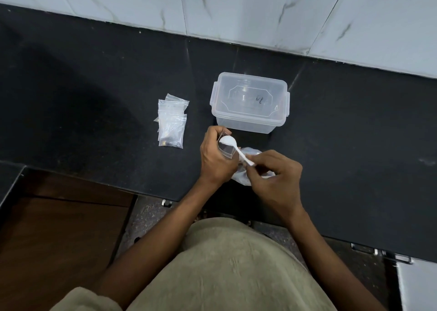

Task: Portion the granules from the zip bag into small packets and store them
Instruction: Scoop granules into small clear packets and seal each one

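Granules sit in the soft zip bag [246, 178] on the dark surface [94, 98], under the right hand [274, 180] pinching a light spoon [234, 148]. The left hand [216, 159] grips a thin, slippery packet [225, 148], best held near its mouth.

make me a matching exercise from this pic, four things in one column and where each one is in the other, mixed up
Things:
1. white spoon
2. small packet
3. pile of small packets
4. clear lidded box

Places:
A. lying on the dark counter, left of the box
B. held in the left hand
C. handle pinched by the right hand, bowl over the held packet's mouth
D. standing on the counter nearest the wall, lid on

Pairs: 1-C, 2-B, 3-A, 4-D
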Motion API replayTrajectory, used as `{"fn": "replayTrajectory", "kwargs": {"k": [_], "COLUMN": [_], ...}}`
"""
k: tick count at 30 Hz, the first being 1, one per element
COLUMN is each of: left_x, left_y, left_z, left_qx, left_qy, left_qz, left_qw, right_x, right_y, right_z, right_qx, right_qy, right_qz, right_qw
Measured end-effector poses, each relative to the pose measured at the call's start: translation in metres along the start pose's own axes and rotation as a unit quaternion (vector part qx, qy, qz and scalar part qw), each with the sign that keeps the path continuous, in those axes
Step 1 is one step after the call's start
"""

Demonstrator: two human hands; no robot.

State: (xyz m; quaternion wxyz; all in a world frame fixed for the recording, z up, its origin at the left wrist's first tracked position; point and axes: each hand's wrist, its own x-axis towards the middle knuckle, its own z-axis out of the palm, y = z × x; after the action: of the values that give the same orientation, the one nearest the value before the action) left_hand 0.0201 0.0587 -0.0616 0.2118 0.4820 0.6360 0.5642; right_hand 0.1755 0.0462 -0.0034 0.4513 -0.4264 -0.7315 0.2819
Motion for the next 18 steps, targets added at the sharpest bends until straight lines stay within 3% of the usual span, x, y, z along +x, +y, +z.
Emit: {"fn": "replayTrajectory", "kwargs": {"k": [2, 5, 7, 9, 12, 18], "left_x": [0.002, 0.007, 0.011, 0.015, 0.021, 0.016], "left_y": [0.002, -0.001, -0.008, -0.014, -0.017, -0.018], "left_z": [0.000, -0.003, -0.006, -0.010, -0.011, -0.010], "left_qx": [0.006, 0.014, 0.032, 0.061, 0.096, 0.136], "left_qy": [0.004, 0.005, -0.006, -0.018, -0.042, -0.114], "left_qz": [0.005, 0.006, -0.001, -0.007, -0.011, -0.039], "left_qw": [1.000, 1.000, 0.999, 0.998, 0.994, 0.983], "right_x": [0.003, 0.009, 0.010, 0.007, -0.003, -0.027], "right_y": [-0.004, -0.004, -0.001, 0.001, 0.007, 0.018], "right_z": [-0.001, -0.009, -0.015, -0.020, -0.027, -0.036], "right_qx": [0.125, 0.271, 0.314, 0.325, 0.283, 0.025], "right_qy": [0.024, 0.052, 0.061, 0.068, 0.083, 0.056], "right_qz": [0.157, 0.338, 0.412, 0.444, 0.463, 0.354], "right_qw": [0.979, 0.900, 0.853, 0.832, 0.836, 0.933]}}
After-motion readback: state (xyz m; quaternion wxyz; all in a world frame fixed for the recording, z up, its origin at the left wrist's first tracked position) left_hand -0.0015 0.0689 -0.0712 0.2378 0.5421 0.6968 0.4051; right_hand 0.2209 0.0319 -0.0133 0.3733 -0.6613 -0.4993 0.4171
